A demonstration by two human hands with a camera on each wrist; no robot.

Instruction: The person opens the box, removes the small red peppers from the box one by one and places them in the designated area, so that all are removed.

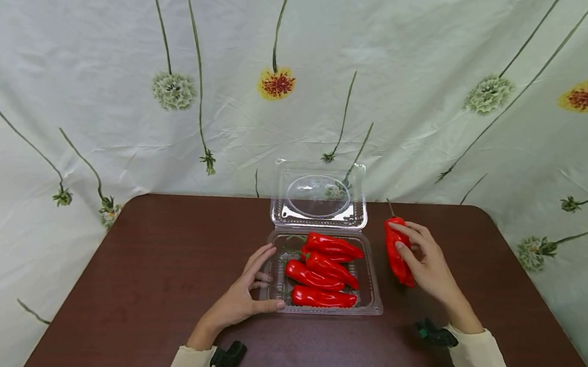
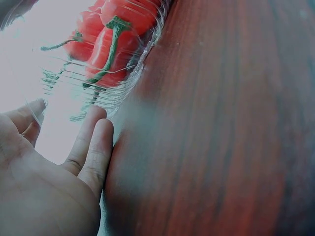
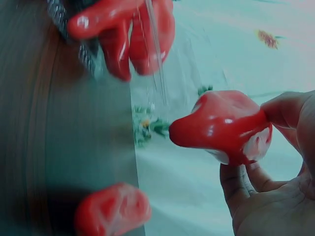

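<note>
A clear plastic clamshell container [image 1: 374, 292] stands on the table with several red peppers [image 1: 327, 270] lying crosswise in it, their green stems toward the left. My left hand [image 1: 238, 300] is at its left side, fingers and thumb spread along the edge; in the left wrist view the fingers look fairly straight beside the ribbed wall. To the right of the container, my right hand [image 1: 432, 267] pinches a red pepper [image 3: 221, 125] between thumb and fingers. Below the held one, another red pepper [image 3: 115, 209] rests on the table in the right wrist view.
The container's hinged clear lid [image 1: 318, 196] stands raised at the back, near the table's far edge. A pale cloth with printed flowers [image 1: 276, 84] hangs behind the dark brown table [image 1: 176, 262]. Both wrists wear black straps [image 1: 228, 356].
</note>
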